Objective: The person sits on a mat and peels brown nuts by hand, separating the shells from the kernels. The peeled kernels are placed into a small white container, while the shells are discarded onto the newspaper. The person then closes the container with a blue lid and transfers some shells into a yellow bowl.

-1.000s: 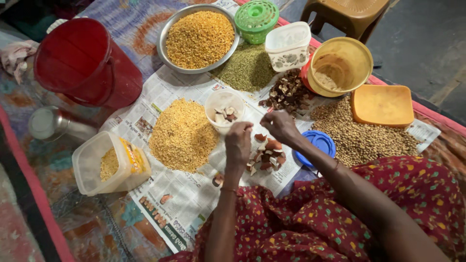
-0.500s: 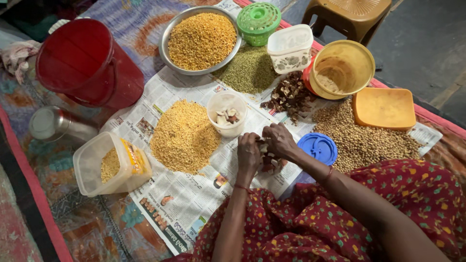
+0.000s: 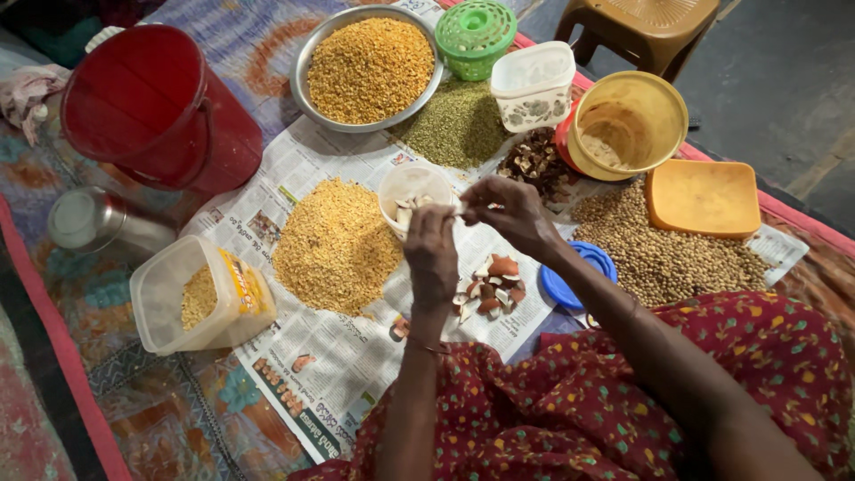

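We hold a small pale piece (image 3: 456, 210) pinched between the fingertips of our left hand (image 3: 432, 254) and right hand (image 3: 509, 214), just over the near rim of the white cup (image 3: 392, 183). A pile of brown-and-white pieces (image 3: 492, 287) lies nearer on the newspaper (image 3: 329, 374), yellow lentils (image 3: 334, 245) to the left.

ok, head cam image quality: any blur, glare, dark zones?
Head view: mostly sharp and evenly lit; left hand and right hand slightly soft at the fingertips; mild sheen on the steel bowl rim and red bucket; corners fall darker, notably the floor at upper right.
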